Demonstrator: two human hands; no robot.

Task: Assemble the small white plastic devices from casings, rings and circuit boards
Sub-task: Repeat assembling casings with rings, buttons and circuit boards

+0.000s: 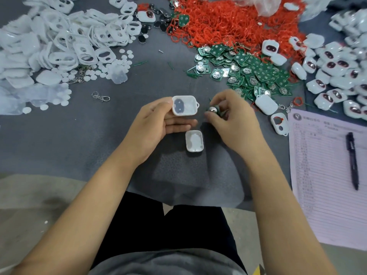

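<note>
The likeliest fault from here was a circuit board [213, 110] seated crooked or face-down in the casing [185, 105], since the right hand [232, 118] pinched it by fingertips only and the board sat tilted in that grip, its metal disc turned toward the casing; a slip would probably have dropped it onto the grey mat [79, 139], or among the green boards [248, 74] heaped toward the table's far right, where it would be lost in the pile. A second risk lay in the left hand [156, 120], which held the open casing between thumb and fingertips with its hollow upward; too light a hold could have let the shell rock once the board was pressed in. The casing and the board were close but apart, a narrow gap between them, both raised above the middle of the table. The second casing half [194, 140] lay hollow-up on the mat just nearer the table's near edge, below the two hands, touched by neither. Whether a ring already sat inside the held casing could not be told.
</note>
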